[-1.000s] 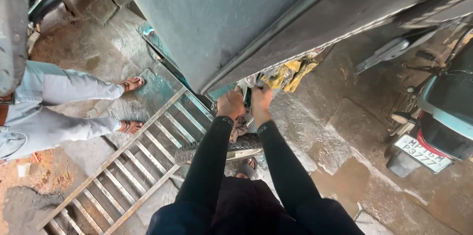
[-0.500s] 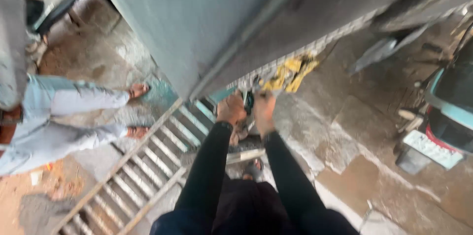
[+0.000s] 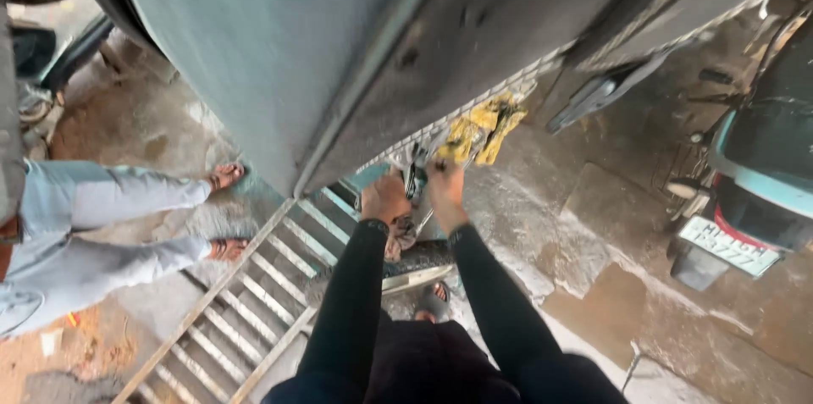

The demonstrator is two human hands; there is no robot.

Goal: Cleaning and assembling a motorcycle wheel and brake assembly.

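Your left hand (image 3: 385, 199) is clenched just under the lower edge of the grey vehicle body (image 3: 279, 40); what it grips is hidden. Your right hand (image 3: 444, 186) pinches a small dark part (image 3: 415, 179) at that edge, beside a crumpled yellow rag (image 3: 481, 126). Metal ladder (image 3: 254, 285) lower left. Scooter's white rectangular plate (image 3: 727, 245) far right.

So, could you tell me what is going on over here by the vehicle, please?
A person in black sleeves has both hands at the lower edge of a large grey vehicle body. The left hand and right hand meet at a small dark part beside a yellow cloth; their grip is unclear. Another person's sandalled feet stand beside a metal ladder on the ground.
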